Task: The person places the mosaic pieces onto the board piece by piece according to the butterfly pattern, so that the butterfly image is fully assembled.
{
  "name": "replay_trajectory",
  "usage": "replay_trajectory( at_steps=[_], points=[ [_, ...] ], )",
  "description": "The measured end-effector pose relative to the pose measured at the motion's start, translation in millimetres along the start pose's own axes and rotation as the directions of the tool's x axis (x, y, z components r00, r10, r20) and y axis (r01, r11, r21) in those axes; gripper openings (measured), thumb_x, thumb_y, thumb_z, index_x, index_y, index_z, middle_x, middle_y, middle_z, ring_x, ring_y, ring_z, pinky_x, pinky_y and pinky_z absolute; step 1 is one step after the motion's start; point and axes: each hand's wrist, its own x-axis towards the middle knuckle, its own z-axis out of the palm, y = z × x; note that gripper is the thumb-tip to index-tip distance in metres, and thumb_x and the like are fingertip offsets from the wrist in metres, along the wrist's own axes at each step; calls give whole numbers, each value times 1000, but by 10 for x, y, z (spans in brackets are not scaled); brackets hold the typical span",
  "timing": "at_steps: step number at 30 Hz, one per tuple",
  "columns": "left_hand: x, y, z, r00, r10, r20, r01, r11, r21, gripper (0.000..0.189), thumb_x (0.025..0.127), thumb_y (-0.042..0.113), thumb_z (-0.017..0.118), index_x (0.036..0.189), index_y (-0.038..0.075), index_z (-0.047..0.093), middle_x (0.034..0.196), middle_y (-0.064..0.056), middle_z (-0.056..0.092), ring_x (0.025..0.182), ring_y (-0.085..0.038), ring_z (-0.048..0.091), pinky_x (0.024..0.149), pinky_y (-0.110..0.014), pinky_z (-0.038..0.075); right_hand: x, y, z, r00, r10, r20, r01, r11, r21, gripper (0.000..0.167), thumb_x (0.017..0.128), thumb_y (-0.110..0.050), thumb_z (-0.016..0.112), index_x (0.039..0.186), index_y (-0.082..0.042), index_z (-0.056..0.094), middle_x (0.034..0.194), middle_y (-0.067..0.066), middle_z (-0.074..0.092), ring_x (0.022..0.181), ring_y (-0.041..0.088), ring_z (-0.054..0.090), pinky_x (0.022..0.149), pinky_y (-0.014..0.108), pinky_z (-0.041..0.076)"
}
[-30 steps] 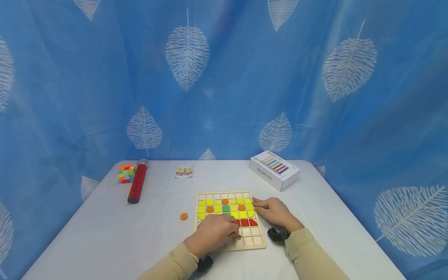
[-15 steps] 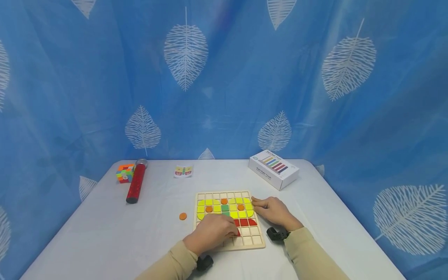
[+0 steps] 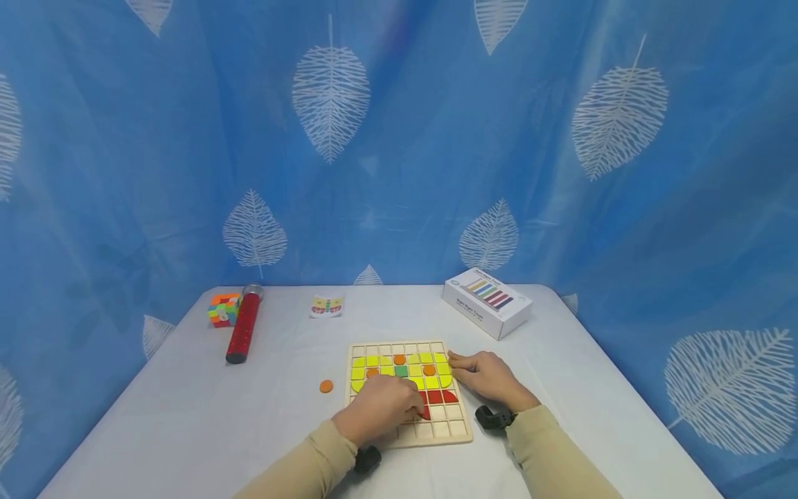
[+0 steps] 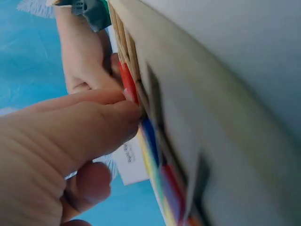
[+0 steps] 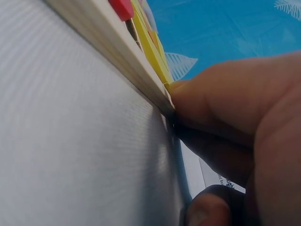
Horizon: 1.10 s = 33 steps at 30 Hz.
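Note:
A square wooden grid board (image 3: 449, 429) lies on the white table, with yellow, orange, green and red flat tiles in its cells. The left hand (image 3: 380, 409) is over the board's lower middle and covers part of it. Its thumb and fingertips pinch a red tile with a curved edge (image 3: 426, 414); the left wrist view has the same red tile (image 4: 127, 82) at the fingertips, low against the board. At the board's right edge, the right hand (image 3: 489, 378) holds the rim, with its fingertips touching the wood (image 5: 157, 96) beside a yellow tile (image 5: 153, 52).
A loose orange disc (image 3: 326, 386) lies left of the board. Farther back are a small picture card (image 3: 327, 306), a red tube (image 3: 244, 326), a colourful puzzle cube (image 3: 223, 310) and a white box (image 3: 488, 303). A blue leaf-patterned curtain (image 3: 399, 138) hangs behind the table.
The red tile has gone from tilted to lying flat in the grid below the red row. The left hand has shifted slightly farther onto the board. The right hand stays at the edge.

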Motion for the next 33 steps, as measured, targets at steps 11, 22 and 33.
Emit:
replay_trajectory(
  at_steps=[11,22,33],
  points=[
    [-741,-827,-271,791,-612,-16,595,775,-213,21,87,23,84,106,19,79,97,7,73,91,-15,67,78,-36,57,32,-22,-1,1000,-19,8,19,1000,2,30,95,-31,72,125,-23,74,141,-11,63,138,28,56,111,56,43],
    [-971,-1168,9,665,-736,129,706,562,-432,35,87,30,83,117,16,75,98,4,68,92,-15,59,82,-38,56,-92,105,-13,1000,-27,-2,27,1000,-12,33,96,-35,72,126,-22,74,141,-9,64,137,31,56,108,56,46],
    [-983,-1124,2,650,-740,171,715,520,-467,23,83,30,86,104,22,79,96,8,69,91,-13,60,84,-38,55,9,41,-19,998,-57,17,57,998,-5,33,96,-36,71,125,-21,74,142,-9,63,139,31,54,110,57,44]
  ],
)
